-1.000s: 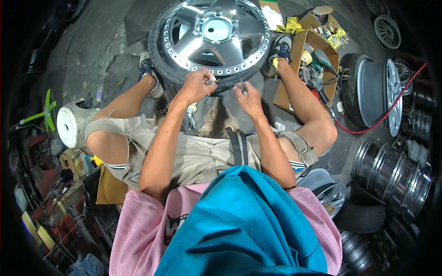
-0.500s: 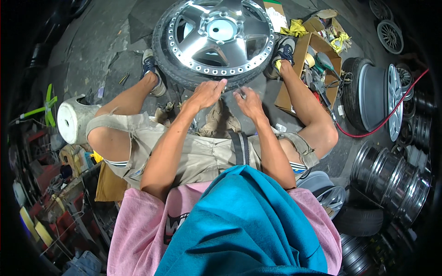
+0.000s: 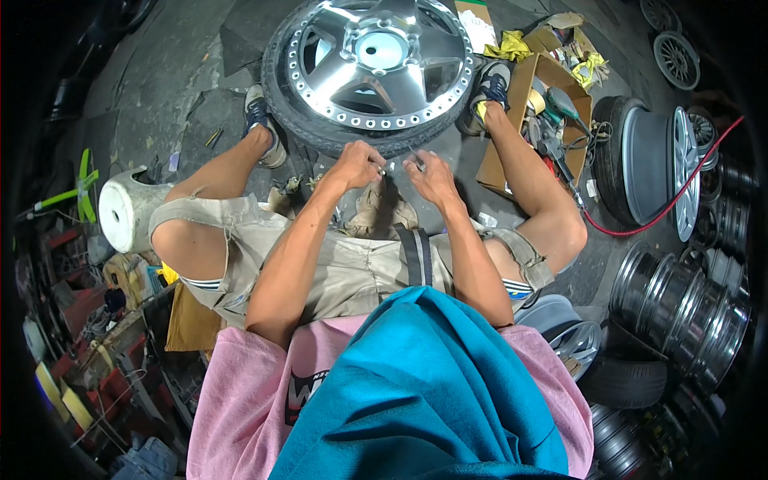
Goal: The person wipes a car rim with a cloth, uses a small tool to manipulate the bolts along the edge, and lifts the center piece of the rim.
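Note:
Between my feet lies a wheel with a polished silver five-spoke rim (image 3: 326,74) and a ring of small holes around its edge. Its black tire (image 3: 290,128) surrounds the rim. Just off the near side of the tire, my left hand (image 3: 356,166) is closed, with a small shiny metal piece (image 3: 382,170) at its fingertips; its exact kind is too small to tell. To its right, my right hand (image 3: 432,178) pinches a thin, pointed metal tool (image 3: 415,155) directed toward the tire. A small gap separates the two hands.
At the right, a cardboard box (image 3: 498,172) holds tools and cables, with a red hose (image 3: 640,232) beside it. Loose wheels and rims (image 3: 640,292) fill the right side. A white bucket (image 3: 118,214) lies left of my knee. Small scraps litter the dark floor (image 3: 180,88).
My left fingers, earlier stretched toward the tire, have curled in, and a small metal piece now shows at their tips. The wheel appears shifted slightly left. My right hand has barely moved.

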A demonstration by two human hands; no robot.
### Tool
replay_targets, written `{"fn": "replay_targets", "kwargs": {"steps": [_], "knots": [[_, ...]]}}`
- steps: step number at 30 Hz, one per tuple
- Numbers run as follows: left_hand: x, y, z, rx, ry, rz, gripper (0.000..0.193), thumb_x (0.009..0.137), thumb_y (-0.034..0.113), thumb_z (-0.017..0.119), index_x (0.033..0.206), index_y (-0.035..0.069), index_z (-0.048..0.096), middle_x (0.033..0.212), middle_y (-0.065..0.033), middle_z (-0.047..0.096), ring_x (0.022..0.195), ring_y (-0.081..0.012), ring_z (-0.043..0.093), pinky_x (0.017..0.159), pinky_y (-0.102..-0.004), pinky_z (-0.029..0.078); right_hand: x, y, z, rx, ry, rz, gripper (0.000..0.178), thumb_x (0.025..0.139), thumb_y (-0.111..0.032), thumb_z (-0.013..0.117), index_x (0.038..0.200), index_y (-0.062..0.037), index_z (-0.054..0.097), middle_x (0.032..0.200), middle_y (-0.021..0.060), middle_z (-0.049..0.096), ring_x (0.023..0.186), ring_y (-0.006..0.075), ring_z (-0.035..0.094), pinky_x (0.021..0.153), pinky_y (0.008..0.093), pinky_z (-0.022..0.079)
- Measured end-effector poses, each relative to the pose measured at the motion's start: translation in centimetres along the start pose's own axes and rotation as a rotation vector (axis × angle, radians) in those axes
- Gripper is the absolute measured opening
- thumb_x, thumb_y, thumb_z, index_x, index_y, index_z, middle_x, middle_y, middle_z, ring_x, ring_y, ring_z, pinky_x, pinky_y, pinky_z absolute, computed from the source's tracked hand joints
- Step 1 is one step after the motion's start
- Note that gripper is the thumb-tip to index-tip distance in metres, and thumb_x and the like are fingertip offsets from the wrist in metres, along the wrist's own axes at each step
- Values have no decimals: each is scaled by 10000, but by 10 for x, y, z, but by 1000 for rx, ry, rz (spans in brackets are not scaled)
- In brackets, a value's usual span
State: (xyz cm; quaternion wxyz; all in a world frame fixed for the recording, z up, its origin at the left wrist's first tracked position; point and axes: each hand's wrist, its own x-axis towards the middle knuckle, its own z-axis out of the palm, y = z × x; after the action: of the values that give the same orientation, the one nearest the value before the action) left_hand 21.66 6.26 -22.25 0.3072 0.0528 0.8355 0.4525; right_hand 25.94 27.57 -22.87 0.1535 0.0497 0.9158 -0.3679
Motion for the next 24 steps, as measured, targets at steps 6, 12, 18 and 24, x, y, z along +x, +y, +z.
{"fn": "replay_targets", "kwargs": {"steps": [6,12,18,24], "knots": [[-5,16,-4,-61,-64,-190,243,905,185,758,878,-56,777,745,-194,733,767,-257,768,730,-383,601,1,4,-1,-10,-20,16,301,949,-290,650,1096,-31,691,1126,271,664,1079,474,635,917,533,501],[11,-12,2,196,178,-147,508,931,472,663,854,-19,770,771,-247,721,835,-424,729,842,-509,552,0,-3,-4,-11,-45,25,310,949,-286,648,1113,-26,690,1144,275,666,1093,475,633,930,532,502],[9,-25,5,188,-4,-130,335,906,290,675,791,-10,768,688,-165,727,707,-242,748,731,-394,574,0,1,-3,-22,-34,30,317,949,-293,650,1121,-29,688,1162,276,665,1116,476,626,950,531,500],[8,-25,6,64,27,-120,179,829,179,764,856,5,795,738,-118,754,662,-167,718,684,-343,579,-2,-4,-4,-45,-27,43,339,949,-294,655,1153,-25,686,1173,271,667,1122,471,629,949,530,501]]}}
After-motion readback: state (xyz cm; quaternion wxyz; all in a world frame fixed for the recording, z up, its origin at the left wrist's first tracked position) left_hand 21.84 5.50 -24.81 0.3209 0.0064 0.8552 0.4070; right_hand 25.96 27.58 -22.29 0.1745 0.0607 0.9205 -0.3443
